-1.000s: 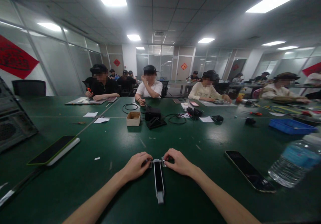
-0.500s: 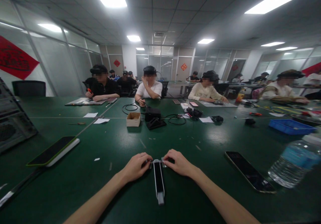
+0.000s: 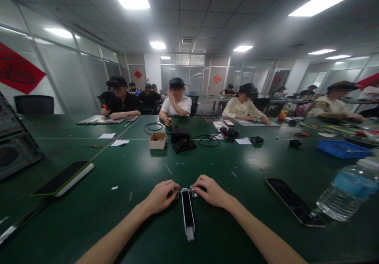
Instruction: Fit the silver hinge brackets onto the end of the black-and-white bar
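Because my left hand (image 3: 160, 197) and right hand (image 3: 211, 191) close in from both sides, I can't make out the far end of the narrow black-and-silver device (image 3: 187, 216). Both hands clamp it there, near me on the green worktop (image 3: 89, 216), with a phone (image 3: 294, 202) and a water bottle (image 3: 348, 191) to the right.

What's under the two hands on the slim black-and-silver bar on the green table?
The slim black-and-silver bar ends in small silver tabs at the left hand and right hand; the fingers hide anything further.
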{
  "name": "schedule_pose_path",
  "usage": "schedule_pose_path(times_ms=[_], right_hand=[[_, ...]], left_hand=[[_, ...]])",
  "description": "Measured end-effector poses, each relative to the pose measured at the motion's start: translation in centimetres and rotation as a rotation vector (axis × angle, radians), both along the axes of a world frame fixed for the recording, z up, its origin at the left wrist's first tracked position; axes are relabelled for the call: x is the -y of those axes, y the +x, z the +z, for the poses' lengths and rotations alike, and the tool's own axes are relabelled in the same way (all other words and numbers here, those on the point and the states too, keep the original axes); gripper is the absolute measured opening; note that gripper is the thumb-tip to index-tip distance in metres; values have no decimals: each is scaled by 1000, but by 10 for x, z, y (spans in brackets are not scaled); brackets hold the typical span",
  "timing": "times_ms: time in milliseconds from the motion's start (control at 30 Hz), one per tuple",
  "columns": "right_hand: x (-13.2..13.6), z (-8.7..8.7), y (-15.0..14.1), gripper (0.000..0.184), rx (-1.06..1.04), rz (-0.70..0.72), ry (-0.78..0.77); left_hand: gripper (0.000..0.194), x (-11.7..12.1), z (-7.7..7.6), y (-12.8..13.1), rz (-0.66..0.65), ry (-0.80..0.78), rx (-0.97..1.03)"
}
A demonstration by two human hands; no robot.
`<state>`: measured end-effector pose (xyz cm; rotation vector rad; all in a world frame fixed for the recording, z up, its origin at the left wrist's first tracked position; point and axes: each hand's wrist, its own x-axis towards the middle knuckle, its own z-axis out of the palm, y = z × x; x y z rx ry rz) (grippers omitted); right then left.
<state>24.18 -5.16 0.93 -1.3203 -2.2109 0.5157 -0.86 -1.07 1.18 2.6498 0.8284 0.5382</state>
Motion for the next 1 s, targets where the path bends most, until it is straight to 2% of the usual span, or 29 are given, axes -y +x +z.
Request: schedule_pose_path(times_ms=[400,600,833,1000], right_hand=[[1,-2,0,8,-15,11,7],[-1,-6,0,12,-4,-1,15],[-2,-7,-3,14,10,0,53],[0,-5,-2,18,6,5,25]], left_hand=[[22,2,3,0,3,2,-7],[20,3,6,0,1,-23,-23],[19,0,0,0,-7,12,-7],[20,2,4,0,-6,-5,-14]])
